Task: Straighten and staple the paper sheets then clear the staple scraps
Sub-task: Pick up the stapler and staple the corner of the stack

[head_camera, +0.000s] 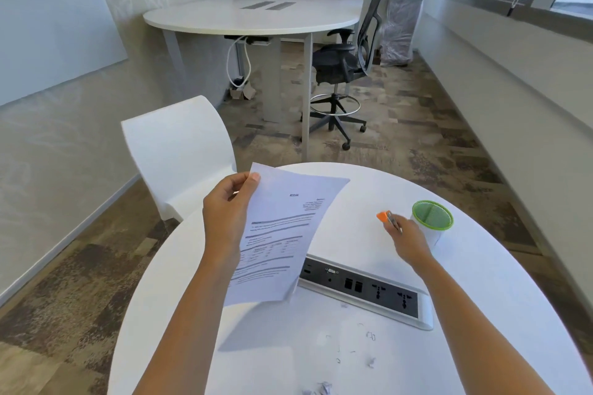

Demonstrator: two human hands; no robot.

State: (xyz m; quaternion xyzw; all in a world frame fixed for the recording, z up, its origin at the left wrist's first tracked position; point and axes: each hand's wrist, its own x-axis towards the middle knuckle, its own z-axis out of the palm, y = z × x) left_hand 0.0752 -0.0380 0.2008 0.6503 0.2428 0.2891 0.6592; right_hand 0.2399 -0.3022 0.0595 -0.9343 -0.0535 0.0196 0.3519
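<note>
My left hand (226, 212) holds the printed paper sheets (282, 234) by their upper left corner, lifted and tilted above the round white table (192, 314). My right hand (409, 240) grips a small orange stapler (386, 217) over the table, just left of a white cup with a green mesh rim (432, 218). Bent staple scraps (353, 348) lie scattered on the near part of the table, with small crumpled paper bits (322, 389) at the bottom edge.
A grey power socket strip (365, 290) is set into the table under the sheets' right edge. A white chair (179, 151) stands at the table's far left. Beyond are a second white table (253, 18) and a black office chair (346, 64).
</note>
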